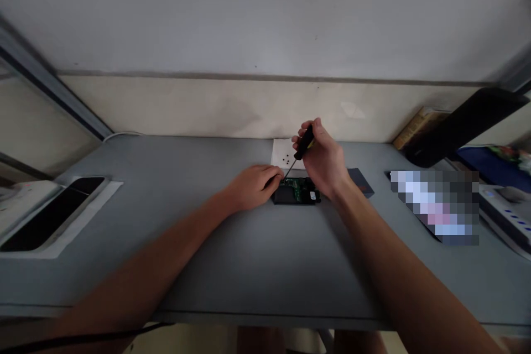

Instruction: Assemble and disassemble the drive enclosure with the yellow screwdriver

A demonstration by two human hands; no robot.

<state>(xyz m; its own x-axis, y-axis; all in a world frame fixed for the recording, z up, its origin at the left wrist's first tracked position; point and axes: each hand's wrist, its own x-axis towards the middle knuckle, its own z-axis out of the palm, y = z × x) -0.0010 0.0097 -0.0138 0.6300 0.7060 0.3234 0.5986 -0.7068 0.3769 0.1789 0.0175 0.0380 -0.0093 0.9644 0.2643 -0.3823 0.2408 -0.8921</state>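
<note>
Grey desk (249, 265) pushed up against a cream wall (166, 105), with a pale grey panel (265, 16) filling the top of the shot. Pretty tidy little electronics setup, head-cam view looking down at both arms.

Right in the middle, near the back edge, there's a small circuit board (296, 191) lying flat, green with a black section on one side. My left hand (251, 188) sits on its near-left side, fingers curled over it and pinning it down. The right hand (321, 160) is just beside that, gripping a black-handled screwdriver (305, 142) with a bit of yellow on it, tilted down with the thin shaft (291, 168) reaching toward the board. Hands are close but not quite touching from what I can see, and the exact spot the tip lands is hidden.

Just behind the board there's a white paper square (282, 149) with a few tiny black screws (286, 161) on it. A dark card (360, 181) pokes out from under the right hand.

Off to the left is a black glass slab (52, 213) on a white sheet, with a white cable (122, 134) along the wall. To the right are a black panel (464, 127), a book (421, 127), a pixelated blurred-out object (435, 207) and a white power strip (500, 213) with blue lights.
</note>
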